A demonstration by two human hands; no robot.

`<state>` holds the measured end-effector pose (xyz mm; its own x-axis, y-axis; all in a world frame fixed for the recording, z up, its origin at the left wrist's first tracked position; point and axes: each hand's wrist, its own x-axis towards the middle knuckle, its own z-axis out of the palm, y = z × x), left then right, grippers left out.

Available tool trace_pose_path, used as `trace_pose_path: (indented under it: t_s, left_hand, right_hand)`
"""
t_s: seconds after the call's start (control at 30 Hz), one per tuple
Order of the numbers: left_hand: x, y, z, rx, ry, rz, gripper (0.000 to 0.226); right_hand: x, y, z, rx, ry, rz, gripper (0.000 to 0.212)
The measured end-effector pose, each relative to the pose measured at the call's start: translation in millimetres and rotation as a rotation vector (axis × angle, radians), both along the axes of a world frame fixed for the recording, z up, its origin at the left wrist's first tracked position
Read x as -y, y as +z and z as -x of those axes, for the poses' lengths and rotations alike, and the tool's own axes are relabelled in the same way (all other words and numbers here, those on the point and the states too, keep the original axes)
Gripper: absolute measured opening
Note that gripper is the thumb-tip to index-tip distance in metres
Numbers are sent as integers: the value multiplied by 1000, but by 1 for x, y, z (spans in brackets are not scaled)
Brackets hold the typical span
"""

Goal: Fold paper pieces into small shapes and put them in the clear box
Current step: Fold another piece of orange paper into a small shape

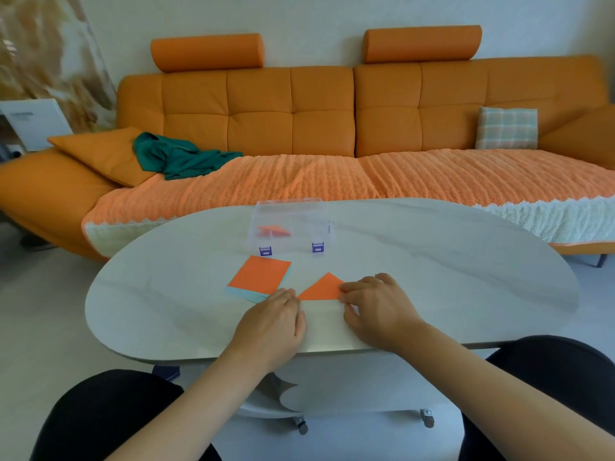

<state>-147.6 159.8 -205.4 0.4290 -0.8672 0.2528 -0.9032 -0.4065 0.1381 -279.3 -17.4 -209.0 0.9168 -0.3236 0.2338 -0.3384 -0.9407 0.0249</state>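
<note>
An orange paper piece (320, 289), folded into a triangle, lies flat on the white oval table (432, 261). My right hand (376, 307) presses its right corner with the fingertips. My left hand (276, 322) rests palm down, fingertips touching the triangle's left corner. A stack of square paper (259, 277), orange on top and light blue beneath, sits just left of the triangle. Behind it stands the clear box (289, 224) with purple latches, lid up, with a folded orange shape (273, 230) inside.
An orange sofa (299, 111) with a textured throw runs behind the table; a green cloth (179, 158) and a checked cushion (507, 128) lie on it. My knees in dark trousers (100, 414) flank the table's near edge.
</note>
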Motion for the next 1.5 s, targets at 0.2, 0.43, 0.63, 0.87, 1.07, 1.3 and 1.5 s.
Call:
trace_pose_path:
  t_s: [0.2,0.43,0.63,0.87,1.07,1.3,1.5]
  left_hand:
    - [1,-7,2,-35,53,55,52]
    - [22,5,6,-141,-205,31,57]
    - [26,-2,1,-179,-187,-82,62]
    - [33,-2,5,-61,-163,-115,63]
    - [33,0,3,-74,-163,-107,59]
    - [50,-5,-14,-221,-180,-14,29]
    - [64,-5,-37,-256,-210,41,36]
  right_hand:
    - [4,-2,6,46,-34,-54,38]
    - [-1,-7,-9,115,-35,-92,34]
    - [-2,-2,-6,117,-21,-137,36]
    - [4,6,10,27,-159,-164,36]
    - [15,13,24,35,-284,-150,37]
    - [20,6,23,111,-214,-153,29]
    - [34,6,7,102,-105,-323,38]
